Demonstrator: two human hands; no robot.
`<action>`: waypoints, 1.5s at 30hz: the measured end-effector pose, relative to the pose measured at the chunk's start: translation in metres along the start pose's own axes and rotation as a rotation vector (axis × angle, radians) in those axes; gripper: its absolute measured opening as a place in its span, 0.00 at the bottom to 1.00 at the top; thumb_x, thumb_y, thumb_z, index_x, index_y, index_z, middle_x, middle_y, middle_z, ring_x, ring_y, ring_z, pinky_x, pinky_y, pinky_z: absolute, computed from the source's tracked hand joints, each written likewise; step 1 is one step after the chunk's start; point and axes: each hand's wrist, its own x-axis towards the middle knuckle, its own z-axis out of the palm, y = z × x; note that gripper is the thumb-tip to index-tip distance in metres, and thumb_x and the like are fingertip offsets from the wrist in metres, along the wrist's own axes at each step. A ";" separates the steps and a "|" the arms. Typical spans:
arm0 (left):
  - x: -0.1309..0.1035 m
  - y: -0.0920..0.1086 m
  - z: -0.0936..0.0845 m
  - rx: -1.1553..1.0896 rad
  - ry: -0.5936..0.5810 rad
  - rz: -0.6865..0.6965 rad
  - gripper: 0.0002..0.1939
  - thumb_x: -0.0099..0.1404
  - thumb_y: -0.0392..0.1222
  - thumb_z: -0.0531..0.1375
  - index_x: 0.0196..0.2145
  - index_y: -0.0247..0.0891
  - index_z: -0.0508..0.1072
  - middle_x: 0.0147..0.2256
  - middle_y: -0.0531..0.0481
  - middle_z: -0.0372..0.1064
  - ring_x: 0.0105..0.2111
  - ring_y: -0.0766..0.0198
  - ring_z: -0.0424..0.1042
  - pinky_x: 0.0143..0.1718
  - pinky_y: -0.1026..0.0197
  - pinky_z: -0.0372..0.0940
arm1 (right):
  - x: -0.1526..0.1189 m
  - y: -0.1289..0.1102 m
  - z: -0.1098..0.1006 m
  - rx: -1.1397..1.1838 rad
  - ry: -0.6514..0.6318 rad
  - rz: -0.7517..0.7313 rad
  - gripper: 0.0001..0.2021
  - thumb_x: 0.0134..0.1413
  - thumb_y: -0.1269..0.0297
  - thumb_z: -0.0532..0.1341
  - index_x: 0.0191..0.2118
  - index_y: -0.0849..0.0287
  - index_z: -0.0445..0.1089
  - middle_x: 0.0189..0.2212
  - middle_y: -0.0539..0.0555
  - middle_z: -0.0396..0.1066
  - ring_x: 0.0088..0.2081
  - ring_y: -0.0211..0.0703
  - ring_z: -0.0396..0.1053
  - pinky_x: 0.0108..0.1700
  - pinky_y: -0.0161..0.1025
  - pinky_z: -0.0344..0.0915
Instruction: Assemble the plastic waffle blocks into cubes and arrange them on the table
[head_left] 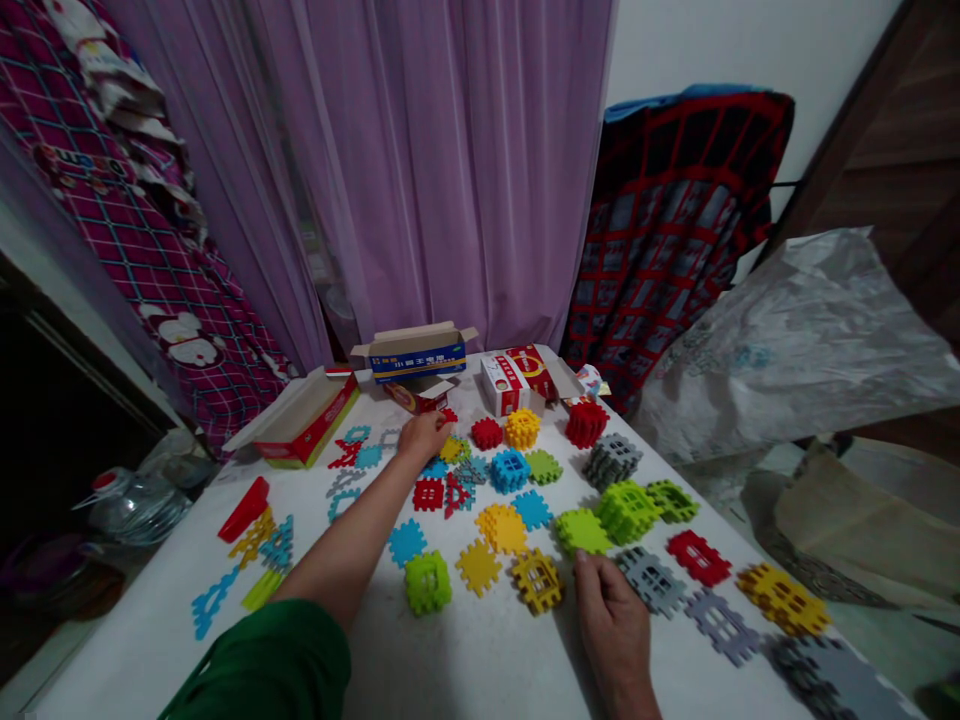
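My left hand [425,437] reaches across to the far middle of the table. Its fingers are closed beside a small red interlocking plastic piece [450,414]; whether they grip it is hidden. Just in front of it lie yellow-green pieces [454,449]. My right hand [611,610] rests curled on the tabletop at the near right, with nothing visible in it. Its knuckles come up to the edge of a flat lime green piece [583,531]. Right of that hand lies a grey window piece [651,580], and to its left a mustard window piece [538,581].
Stacks of like pieces stand farther back: blue [510,470], yellow [523,428], red [586,424], grey [613,459]. Open cartons line the back: a blue box [420,362], a red-white box [517,380] and a red-green box [307,430]. A purple curtain [450,180] hangs behind.
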 end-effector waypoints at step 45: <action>-0.094 -0.106 -0.033 -0.020 -0.039 -0.162 0.16 0.68 0.47 0.50 0.39 0.44 0.77 0.39 0.50 0.78 0.41 0.60 0.74 0.39 0.63 0.63 | 0.001 -0.005 -0.005 -0.091 -0.019 0.021 0.27 0.49 0.37 0.54 0.21 0.58 0.66 0.17 0.48 0.61 0.24 0.39 0.62 0.27 0.33 0.59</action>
